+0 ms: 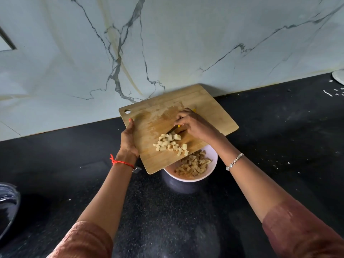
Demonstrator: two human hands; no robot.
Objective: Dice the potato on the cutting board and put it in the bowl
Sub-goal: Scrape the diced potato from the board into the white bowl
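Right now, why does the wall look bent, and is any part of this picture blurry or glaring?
Head view: the wide-angle lens bows the marble wall and counter edge. Soft, even daylight, no harsh glare; a faint sheen on the black counter. The potato pieces on the cutting board look fairly sharp; the sleeves at the bottom corners are soft.
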